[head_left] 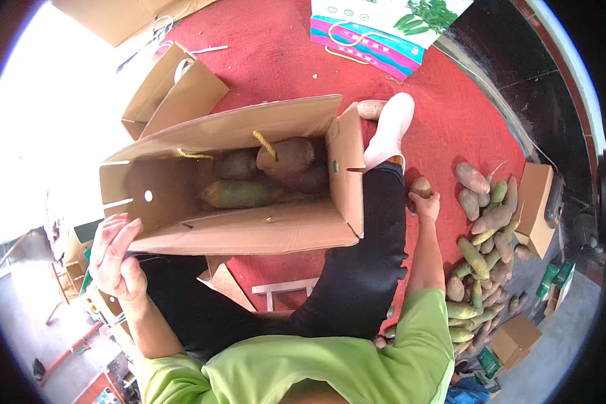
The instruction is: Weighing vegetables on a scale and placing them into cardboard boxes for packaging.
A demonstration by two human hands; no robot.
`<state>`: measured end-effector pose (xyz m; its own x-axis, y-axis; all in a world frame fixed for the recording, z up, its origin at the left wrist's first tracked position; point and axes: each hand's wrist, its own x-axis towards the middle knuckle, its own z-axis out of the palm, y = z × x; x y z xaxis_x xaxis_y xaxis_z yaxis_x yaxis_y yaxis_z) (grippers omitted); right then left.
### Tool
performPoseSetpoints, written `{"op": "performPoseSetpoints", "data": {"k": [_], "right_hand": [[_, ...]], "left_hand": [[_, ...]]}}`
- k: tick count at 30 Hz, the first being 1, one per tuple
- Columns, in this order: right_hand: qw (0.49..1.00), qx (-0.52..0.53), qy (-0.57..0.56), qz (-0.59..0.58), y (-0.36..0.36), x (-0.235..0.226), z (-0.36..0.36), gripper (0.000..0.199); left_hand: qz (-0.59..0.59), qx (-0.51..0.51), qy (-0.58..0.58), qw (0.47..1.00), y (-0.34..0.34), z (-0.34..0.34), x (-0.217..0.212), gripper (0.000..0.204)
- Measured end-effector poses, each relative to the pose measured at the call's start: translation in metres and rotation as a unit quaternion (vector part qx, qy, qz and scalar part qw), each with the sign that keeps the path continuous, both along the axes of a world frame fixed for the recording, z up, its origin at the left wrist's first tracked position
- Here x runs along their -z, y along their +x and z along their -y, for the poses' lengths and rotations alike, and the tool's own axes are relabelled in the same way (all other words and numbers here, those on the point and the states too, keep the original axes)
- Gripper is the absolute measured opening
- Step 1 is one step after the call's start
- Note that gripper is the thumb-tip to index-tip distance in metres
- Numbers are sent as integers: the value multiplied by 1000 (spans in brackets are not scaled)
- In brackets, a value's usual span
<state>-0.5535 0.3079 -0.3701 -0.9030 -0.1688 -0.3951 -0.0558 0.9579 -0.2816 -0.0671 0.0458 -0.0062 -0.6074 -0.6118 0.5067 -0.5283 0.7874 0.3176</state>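
Note:
A tall open cardboard box [249, 232] stands in front of me between my legs. In it lie a green radish [241, 194] and several brownish-red sweet potatoes [286, 156], partly in shadow. Yellow cord handles [264, 145] poke through its walls. My left hand [118, 259] grips the box's near left corner, fingers over the edge and thumb below. Off to the right, beyond my knee, my right hand [425, 203] is closed round a sweet potato [420, 186] low over the red carpet. Its fingers are partly hidden.
A heap of sweet potatoes and green radishes [481, 259] spreads at the right. Another sweet potato [370, 109] lies beside my white shoe [392, 128]. An open carton [175, 91] stands at far left, a colourful gift box [370, 40] at the back, small cartons [533, 209] at right.

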Motion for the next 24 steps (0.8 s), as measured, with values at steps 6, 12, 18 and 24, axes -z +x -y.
{"op": "performPoseSetpoints", "data": {"k": [6,12,18,24], "right_hand": [[922,3,-386,38,-2,-65,23,63],[835,-107,-536,59,57,-273,95,66],[772,-427,-470,-28,143,-401,148,72],[726,-627,-280,-37,234,-413,221,58]], "left_hand": [[-26,10,17,999,6,-3,-6,50],[-27,9,72,997,13,-7,-7,43],[-60,39,100,992,18,-8,-6,26],[-46,42,123,991,21,-8,-6,24]]}}
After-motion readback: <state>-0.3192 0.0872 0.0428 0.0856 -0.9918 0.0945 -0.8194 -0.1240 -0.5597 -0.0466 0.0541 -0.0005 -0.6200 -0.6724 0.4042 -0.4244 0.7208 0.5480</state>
